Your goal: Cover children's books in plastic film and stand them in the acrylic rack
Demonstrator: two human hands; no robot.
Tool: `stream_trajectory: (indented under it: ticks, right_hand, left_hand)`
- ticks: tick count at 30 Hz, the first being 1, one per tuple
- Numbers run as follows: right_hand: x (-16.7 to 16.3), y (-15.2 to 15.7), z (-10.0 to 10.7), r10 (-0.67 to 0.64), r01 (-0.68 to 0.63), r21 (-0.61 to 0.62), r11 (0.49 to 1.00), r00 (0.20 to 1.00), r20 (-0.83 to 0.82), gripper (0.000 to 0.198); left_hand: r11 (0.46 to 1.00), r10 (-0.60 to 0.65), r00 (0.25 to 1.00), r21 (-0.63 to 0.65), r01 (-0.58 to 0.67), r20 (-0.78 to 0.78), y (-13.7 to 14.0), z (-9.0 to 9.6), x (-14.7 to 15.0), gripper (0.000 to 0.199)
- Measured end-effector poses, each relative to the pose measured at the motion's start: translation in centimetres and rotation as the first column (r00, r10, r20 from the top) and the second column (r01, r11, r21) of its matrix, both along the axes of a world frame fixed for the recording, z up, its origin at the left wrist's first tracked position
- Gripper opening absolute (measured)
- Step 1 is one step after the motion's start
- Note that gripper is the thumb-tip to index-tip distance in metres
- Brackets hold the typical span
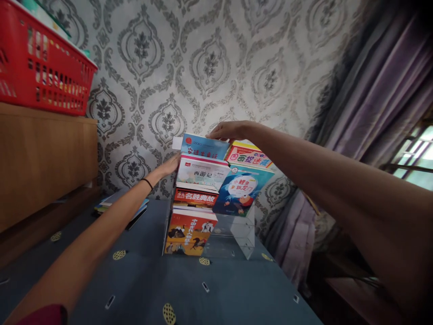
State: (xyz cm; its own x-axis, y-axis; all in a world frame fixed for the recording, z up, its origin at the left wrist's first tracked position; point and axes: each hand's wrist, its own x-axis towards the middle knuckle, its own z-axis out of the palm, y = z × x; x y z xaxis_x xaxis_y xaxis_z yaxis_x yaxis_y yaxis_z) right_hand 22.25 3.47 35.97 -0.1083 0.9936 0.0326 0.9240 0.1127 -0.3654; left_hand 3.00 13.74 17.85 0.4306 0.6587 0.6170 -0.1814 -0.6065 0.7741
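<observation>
A clear tiered display rack stands on the table and holds several children's books in two columns. My right hand is at the top edge of the blue book in the upper left tier, its fingers pressed together there. My left hand touches the left side of the rack beside that book; its fingertips are hidden. Below the blue book sit a white book, a red book and an orange book. On the right side are a pink book and a teal book.
The table has a dark blue patterned cloth. A stack of books lies left of the rack, partly behind my left arm. A red basket rests on a wooden cabinet. A patterned wall stands behind, and purple curtains hang at right.
</observation>
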Motion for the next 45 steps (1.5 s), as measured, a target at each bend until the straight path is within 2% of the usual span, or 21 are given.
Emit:
stream_trajectory:
  ticks: [4,13,23,27,34,39,45]
  right_hand:
    - [0.1,0.1,-0.1,0.006,-0.006,0.013,1.000,1.000,-0.012,0.039]
    - [0.4,0.7,-0.5,0.074,-0.073,0.073,0.995,0.997,0.000,0.048]
    - [-0.1,0.2,-0.8,0.030,-0.036,0.089,0.995,0.997,0.065,0.043]
    - [-0.4,0.0,-0.7,-0.016,0.006,0.159,0.987,0.998,0.064,0.042]
    - [0.4,-1.2,0.3,-0.192,0.180,0.252,0.951,0.981,0.025,0.055]
    - [0.7,-2.0,-0.1,-0.148,0.120,0.250,0.961,0.984,0.096,0.052]
    - [0.9,-1.6,-0.4,-0.134,0.104,0.290,0.951,0.987,0.086,0.045]
  left_hand:
    - [0.989,0.012,1.000,0.148,-0.009,-0.020,0.7,-0.8,-0.1,0.045]
    - [0.992,0.001,0.999,0.127,0.005,-0.047,0.8,-0.9,-0.2,0.052]
    - [0.969,0.000,0.999,0.248,0.009,-0.037,1.6,-1.1,-0.1,0.070]
    - [0.962,-0.023,1.000,0.273,0.026,-0.015,1.5,-1.3,0.1,0.075]
    - [0.983,-0.032,0.999,0.179,0.038,-0.036,0.3,-1.3,-0.3,0.076]
    - [0.990,-0.010,0.998,0.140,0.019,-0.067,-0.3,-1.2,-0.4,0.068]
    - [0.994,0.063,0.992,0.094,-0.053,-0.109,0.1,-1.4,-1.0,0.062]
